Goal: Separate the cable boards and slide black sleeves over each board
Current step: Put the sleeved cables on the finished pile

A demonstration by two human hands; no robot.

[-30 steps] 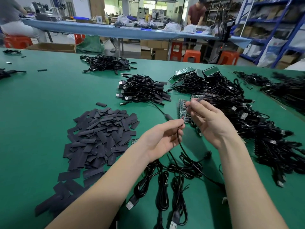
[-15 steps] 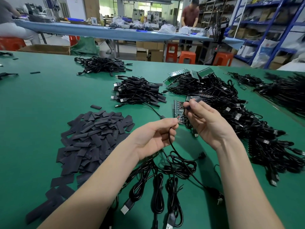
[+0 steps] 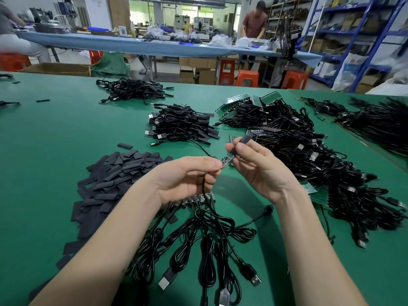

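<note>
My left hand (image 3: 189,177) pinches the wire end of a small green cable board (image 3: 227,159) above the green table, its black cable hanging down from my fingers. My right hand (image 3: 256,166) pinches a black sleeve (image 3: 244,141) at the board's far end; the sleeve sits over the board's tip. A strip of joined boards (image 3: 199,198) with several USB cables (image 3: 209,246) lies under my left hand. A heap of loose black sleeves (image 3: 114,175) lies to the left.
A pile of sleeved cables (image 3: 183,127) lies behind my hands, another pile (image 3: 134,89) further back. A big tangle of cables and board panels (image 3: 309,155) fills the right side. Behind the table's far edge (image 3: 198,85) stand stools, a long bench and people.
Both hands have lifted slightly toward me with the board. The sleeve in my right hand has come to the board's tip. The camera has tilted down a little.
</note>
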